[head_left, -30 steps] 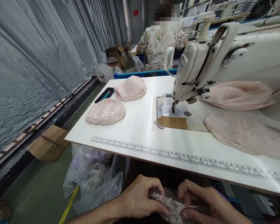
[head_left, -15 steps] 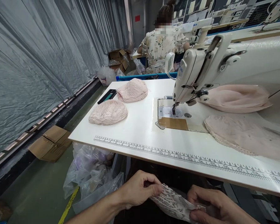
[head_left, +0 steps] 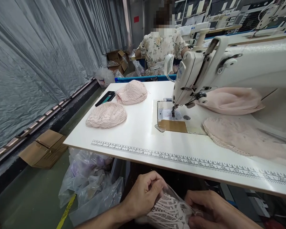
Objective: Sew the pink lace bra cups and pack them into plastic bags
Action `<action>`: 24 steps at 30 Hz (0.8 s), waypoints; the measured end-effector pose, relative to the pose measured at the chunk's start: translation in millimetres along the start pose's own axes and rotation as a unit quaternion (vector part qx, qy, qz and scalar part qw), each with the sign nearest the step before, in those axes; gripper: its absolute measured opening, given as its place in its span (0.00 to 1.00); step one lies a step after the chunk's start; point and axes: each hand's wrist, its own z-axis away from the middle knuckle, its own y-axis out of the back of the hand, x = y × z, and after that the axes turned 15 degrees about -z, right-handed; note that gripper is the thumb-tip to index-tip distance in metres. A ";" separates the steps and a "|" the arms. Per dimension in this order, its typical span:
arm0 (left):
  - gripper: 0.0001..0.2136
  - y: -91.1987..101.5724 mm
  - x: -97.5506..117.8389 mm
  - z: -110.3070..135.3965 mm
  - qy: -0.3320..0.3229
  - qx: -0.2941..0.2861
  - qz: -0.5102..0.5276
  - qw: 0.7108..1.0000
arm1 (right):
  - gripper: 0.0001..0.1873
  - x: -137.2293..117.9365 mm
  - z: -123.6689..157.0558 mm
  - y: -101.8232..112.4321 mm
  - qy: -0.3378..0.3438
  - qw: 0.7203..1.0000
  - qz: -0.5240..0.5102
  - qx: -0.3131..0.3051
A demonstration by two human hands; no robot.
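Below the table's front edge, my left hand (head_left: 146, 192) pinches the upper left edge of a pale pink lace piece (head_left: 170, 211) between thumb and fingers. The fingers of my right hand (head_left: 208, 208) close on its right side. A thin sheer layer shows along the top of the lace, and its lower part runs out of the frame. Above, on the white table, stands a sewing machine (head_left: 193, 73) with its presser foot (head_left: 173, 111) over the needle plate. Two more pink lace pieces, one in front (head_left: 106, 115) and one behind (head_left: 132, 92), lie on the table's left part.
Sheer pink fabric (head_left: 231, 100) and a flat lace-edged piece (head_left: 238, 136) lie right of the needle, with metal scissors (head_left: 276, 136) on top. A printed ruler (head_left: 181, 159) runs along the front edge. Plastic bags (head_left: 92, 181) and a cardboard box (head_left: 44, 148) are at left. Another person (head_left: 160, 47) sits ahead.
The lace piece has turned so its patterned face shows more broadly, and a sheer layer is now visible at its top. Both hands still grip it. The view has shifted slightly right.
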 end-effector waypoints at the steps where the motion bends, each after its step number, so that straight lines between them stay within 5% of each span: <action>1: 0.16 0.4 -0.6 0.3 -0.006 -0.017 -0.004 1.000 | 0.04 -1.9 -0.7 -0.1 0.002 1.000 -0.010 0.001; 7: 0.25 6.7 -3.2 1.7 -0.043 -0.157 -0.036 0.986 | 0.10 -2.4 -5.2 0.3 0.007 0.997 -0.072 -0.034; 12: 0.23 -4.1 -0.2 -3.3 -0.077 -0.133 -0.135 0.979 | 0.14 -1.4 -5.4 2.9 0.043 0.999 -0.001 -0.025; 16: 0.10 -7.5 -1.8 -5.6 -0.100 -0.137 -0.085 0.982 | 0.16 -2.8 0.5 7.9 0.053 0.998 0.020 -0.033; 24: 0.10 4.2 -7.1 -5.2 -0.055 -0.154 -0.016 0.986 | 0.07 -7.0 -3.9 4.6 0.016 0.998 0.018 -0.056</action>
